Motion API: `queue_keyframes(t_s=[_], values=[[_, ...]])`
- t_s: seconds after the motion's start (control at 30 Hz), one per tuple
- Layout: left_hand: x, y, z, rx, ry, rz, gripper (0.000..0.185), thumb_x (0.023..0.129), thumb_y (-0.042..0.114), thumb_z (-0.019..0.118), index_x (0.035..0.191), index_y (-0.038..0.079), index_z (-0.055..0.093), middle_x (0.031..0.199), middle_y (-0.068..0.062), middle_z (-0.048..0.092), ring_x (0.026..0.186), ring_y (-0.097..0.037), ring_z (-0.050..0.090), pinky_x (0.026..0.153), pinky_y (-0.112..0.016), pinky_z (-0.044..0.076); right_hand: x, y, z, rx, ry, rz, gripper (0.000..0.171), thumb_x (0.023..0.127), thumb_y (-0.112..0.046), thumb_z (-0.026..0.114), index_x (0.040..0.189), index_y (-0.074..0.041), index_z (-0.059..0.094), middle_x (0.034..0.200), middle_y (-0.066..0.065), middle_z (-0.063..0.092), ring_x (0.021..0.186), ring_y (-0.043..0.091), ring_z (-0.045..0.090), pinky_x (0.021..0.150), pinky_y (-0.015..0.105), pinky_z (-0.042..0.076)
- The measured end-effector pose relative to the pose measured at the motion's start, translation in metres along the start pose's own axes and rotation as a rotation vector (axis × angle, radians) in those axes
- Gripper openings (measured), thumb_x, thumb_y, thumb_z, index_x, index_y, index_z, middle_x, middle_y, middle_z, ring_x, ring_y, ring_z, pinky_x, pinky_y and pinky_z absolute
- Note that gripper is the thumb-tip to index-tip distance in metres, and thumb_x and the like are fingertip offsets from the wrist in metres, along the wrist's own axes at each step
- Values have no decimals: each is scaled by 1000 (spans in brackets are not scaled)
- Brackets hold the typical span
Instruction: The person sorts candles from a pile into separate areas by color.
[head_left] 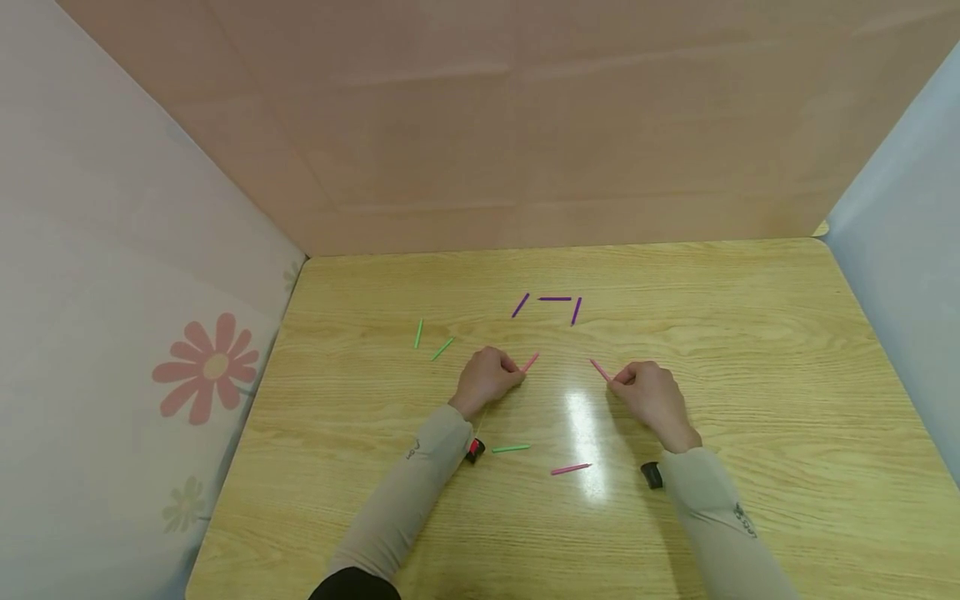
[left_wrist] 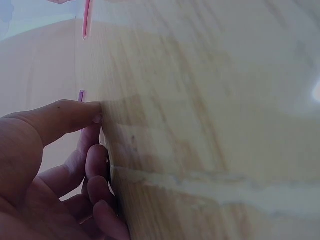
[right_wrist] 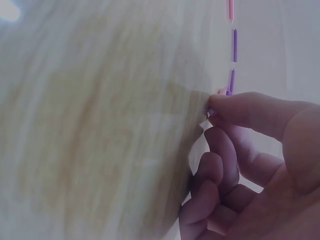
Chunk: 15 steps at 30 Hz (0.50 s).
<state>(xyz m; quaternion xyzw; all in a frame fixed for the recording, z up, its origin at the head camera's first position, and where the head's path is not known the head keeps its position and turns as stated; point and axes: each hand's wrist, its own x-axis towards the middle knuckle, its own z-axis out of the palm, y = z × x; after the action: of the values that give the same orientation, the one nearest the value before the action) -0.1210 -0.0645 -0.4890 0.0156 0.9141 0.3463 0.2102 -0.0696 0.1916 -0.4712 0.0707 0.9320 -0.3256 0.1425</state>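
In the head view my left hand [head_left: 488,380] pinches the near end of a thin pink stick [head_left: 531,362] between thumb and index finger. That stick slants up and to the right, low over the table. My right hand [head_left: 654,400] pinches another pink stick [head_left: 600,370], which leans up and to the left. Just beyond both hands are three purple sticks: a slanted one [head_left: 521,305], a level one [head_left: 555,298] and a steep one [head_left: 576,312]. In both wrist views the thumb and index fingertips meet, hiding most of the held stick.
Two green sticks, one upright [head_left: 418,333] and one slanted [head_left: 442,348], lie left of my left hand. Nearer are a third green stick [head_left: 512,448] and a pink stick [head_left: 572,469]. A wood-grain table [head_left: 787,333] meets a brown backdrop [head_left: 525,150] behind, with side panels.
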Motion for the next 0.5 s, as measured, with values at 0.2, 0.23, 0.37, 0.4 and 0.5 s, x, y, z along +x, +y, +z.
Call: queue_keyframes(t_s=[0.2, 0.23, 0.37, 0.4, 0.5], values=[[-1, 0, 0, -10, 3, 4, 15, 84, 26, 72, 81, 11, 74, 86, -1, 70, 71, -13, 56, 60, -25, 43, 0, 0, 0, 11, 12, -20, 19, 88, -20, 64, 86, -1, 70, 81, 13, 69, 65, 20, 54, 55, 29, 40], [-1, 0, 0, -12, 4, 4, 15, 84, 26, 72, 81, 11, 74, 86, -1, 70, 71, -13, 56, 60, -25, 43, 0, 0, 0, 13, 14, -23, 19, 88, -20, 64, 86, -1, 70, 81, 13, 68, 64, 20, 53, 55, 29, 40], [-1, 0, 0, -9, 6, 7, 15, 85, 26, 72, 82, 11, 74, 87, -2, 70, 72, -13, 56, 60, -25, 42, 0, 1, 1, 19, 21, -35, 19, 88, -19, 64, 85, -1, 70, 80, 13, 68, 64, 20, 53, 55, 29, 39], [-1, 0, 0, -6, 7, 10, 15, 85, 26, 72, 83, 11, 74, 87, -2, 70, 71, -12, 56, 59, -25, 42, 0, 2, 1, 20, 20, -37, 19, 88, -19, 64, 85, -1, 70, 80, 13, 68, 64, 20, 53, 55, 29, 40], [-1, 0, 0, 2, 7, 17, 16, 86, 26, 71, 85, 11, 75, 88, -2, 71, 70, -12, 56, 58, -24, 43, 1, 3, 2, 24, 14, -38, 19, 89, -18, 64, 85, 0, 70, 80, 13, 68, 64, 19, 52, 55, 29, 40]])
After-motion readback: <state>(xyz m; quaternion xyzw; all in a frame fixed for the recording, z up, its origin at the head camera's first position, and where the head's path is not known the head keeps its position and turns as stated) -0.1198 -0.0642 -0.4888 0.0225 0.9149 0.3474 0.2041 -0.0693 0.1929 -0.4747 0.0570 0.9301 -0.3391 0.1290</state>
